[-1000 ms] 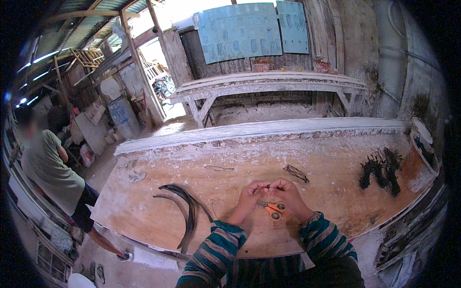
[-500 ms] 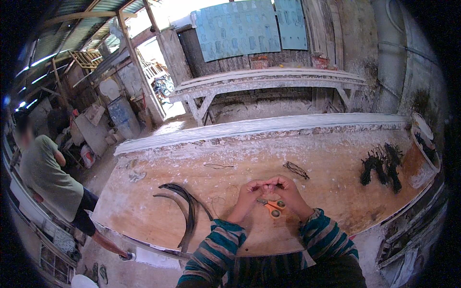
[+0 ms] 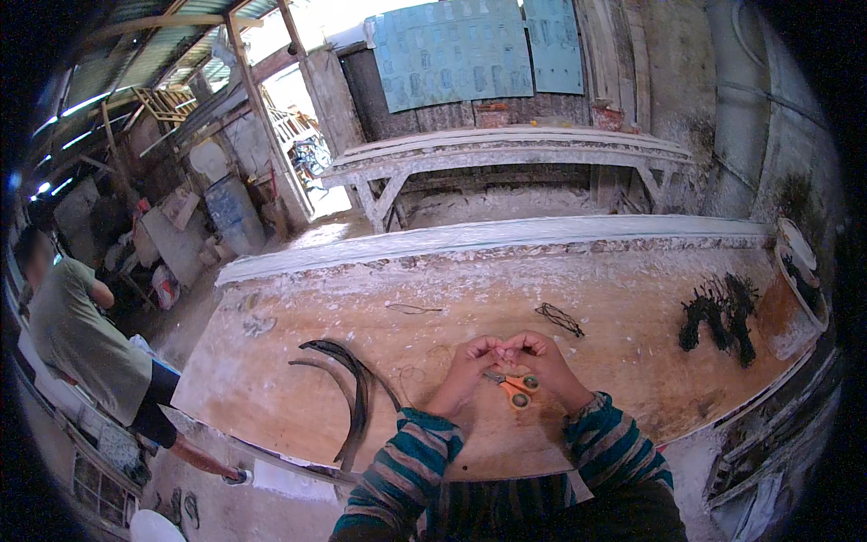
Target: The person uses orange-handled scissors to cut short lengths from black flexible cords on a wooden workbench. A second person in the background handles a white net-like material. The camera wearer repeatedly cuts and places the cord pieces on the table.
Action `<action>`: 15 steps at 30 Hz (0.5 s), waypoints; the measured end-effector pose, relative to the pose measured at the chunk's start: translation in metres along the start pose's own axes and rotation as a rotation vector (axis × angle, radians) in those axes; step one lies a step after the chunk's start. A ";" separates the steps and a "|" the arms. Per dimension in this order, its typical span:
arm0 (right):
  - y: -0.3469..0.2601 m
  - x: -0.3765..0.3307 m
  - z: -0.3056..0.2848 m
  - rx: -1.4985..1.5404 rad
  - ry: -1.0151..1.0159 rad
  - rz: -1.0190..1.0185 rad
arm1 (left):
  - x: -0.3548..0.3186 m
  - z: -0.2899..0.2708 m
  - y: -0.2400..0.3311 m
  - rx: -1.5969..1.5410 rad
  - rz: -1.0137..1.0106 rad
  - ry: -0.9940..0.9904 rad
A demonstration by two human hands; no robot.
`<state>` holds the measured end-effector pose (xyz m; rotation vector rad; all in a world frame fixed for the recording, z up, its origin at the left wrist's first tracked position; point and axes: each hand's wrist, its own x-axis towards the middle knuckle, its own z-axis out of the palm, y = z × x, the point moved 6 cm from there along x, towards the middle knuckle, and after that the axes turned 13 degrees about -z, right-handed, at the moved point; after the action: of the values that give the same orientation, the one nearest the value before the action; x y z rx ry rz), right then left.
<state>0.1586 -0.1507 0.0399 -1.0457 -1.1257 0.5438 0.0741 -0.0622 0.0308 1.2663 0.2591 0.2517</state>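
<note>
My left hand [image 3: 468, 363] and my right hand [image 3: 540, 358] meet fingertip to fingertip low over the wooden bench [image 3: 632, 271]. Both pinch what looks like a thin wire, too fine to see clearly between the fingers. Faint loops of thin wire [image 3: 414, 370] lie on the bench just left of my left hand. A pair of orange-handled scissors [image 3: 515, 387] lies on the wood right beneath my hands, touching neither.
Two dark curved strips [image 3: 354, 388] lie left of my hands. A small wire bundle [image 3: 560, 319] and a loose strand [image 3: 412, 309] lie further back. A black tangled clump [image 3: 721, 312] and a round tub [image 3: 797, 289] are at the right. Another person [image 3: 81, 334] stands far left.
My hands stay pinched together in the same spot above the scissors. Nothing on the bench has moved.
</note>
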 end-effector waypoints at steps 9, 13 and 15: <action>-0.008 0.001 0.004 0.029 0.013 0.035 | 0.007 0.000 -0.015 -0.215 -0.081 -0.061; 0.000 0.000 0.001 0.016 0.033 0.048 | 0.007 -0.001 -0.016 -0.223 -0.081 -0.027; 0.002 0.001 0.001 0.021 0.029 0.045 | 0.007 -0.001 -0.017 -0.226 -0.070 0.001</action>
<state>0.1582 -0.1488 0.0384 -1.0590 -1.0713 0.5737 0.0813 -0.0631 0.0141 1.0321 0.2674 0.2154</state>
